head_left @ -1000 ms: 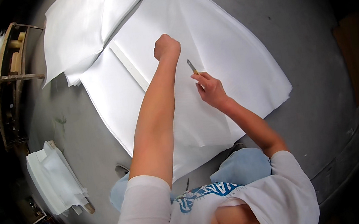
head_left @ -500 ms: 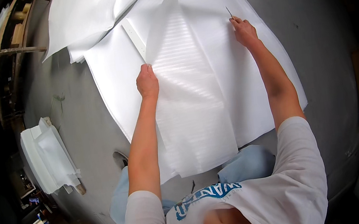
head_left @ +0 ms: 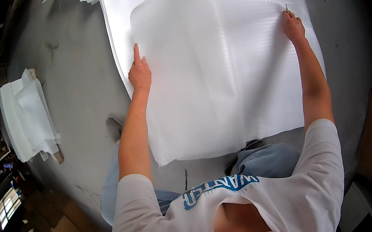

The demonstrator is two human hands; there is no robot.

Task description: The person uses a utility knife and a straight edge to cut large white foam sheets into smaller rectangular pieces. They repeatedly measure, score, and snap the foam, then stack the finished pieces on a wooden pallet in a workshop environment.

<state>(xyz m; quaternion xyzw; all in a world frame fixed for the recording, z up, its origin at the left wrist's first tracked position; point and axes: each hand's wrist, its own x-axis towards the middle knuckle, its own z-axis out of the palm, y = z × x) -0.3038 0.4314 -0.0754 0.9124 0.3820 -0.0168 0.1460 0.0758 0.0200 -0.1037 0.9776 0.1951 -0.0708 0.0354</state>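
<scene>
Setting: a workshop or packing area, floor level. You kneel on a bare grey concrete floor (head_left: pixel 75 97), scuffed and marked. Large white foam sheets (head_left: pixel 218 74) lie spread flat on it in layers before you, with more of the same at the top edge. A folded stack of white sheeting (head_left: pixel 26 118) sits to your left. Flattened brown cardboard (head_left: pixel 57 227) lies at lower left. The dark clutter along the left rim is too dim to identify.

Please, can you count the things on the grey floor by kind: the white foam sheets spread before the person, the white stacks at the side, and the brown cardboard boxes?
Spread white foam sheets: at least 2, layers hard to separate
White side stack: 1
Cardboard boxes: at least 2, dim
Total: at least 5
</scene>
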